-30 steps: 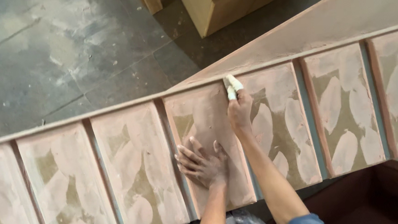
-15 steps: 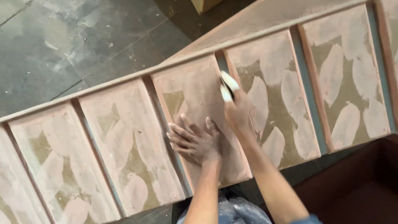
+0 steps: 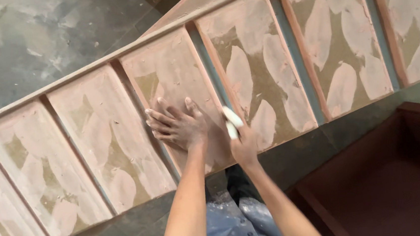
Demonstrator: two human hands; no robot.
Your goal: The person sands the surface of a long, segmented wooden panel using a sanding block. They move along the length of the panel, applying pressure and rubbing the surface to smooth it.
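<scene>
On the near edge of the pink-filled panel (image 3: 177,90), the right hand (image 3: 244,145) has drawn its pale scraper (image 3: 231,122) back from the far rim, grip closed round it; left hand (image 3: 178,126) stays flat, fingers spread.

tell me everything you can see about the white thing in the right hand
The white pad is a small, pale, folded or flattened piece, possibly cloth or sanding paper; its material is too blurred to tell. The right hand pinches its lower end, so its upper end sticks out past the fingers. It lies tilted against the raised rib of the putty-smeared wooden panel, near that panel's lower edge, beside the flat left hand.
</scene>
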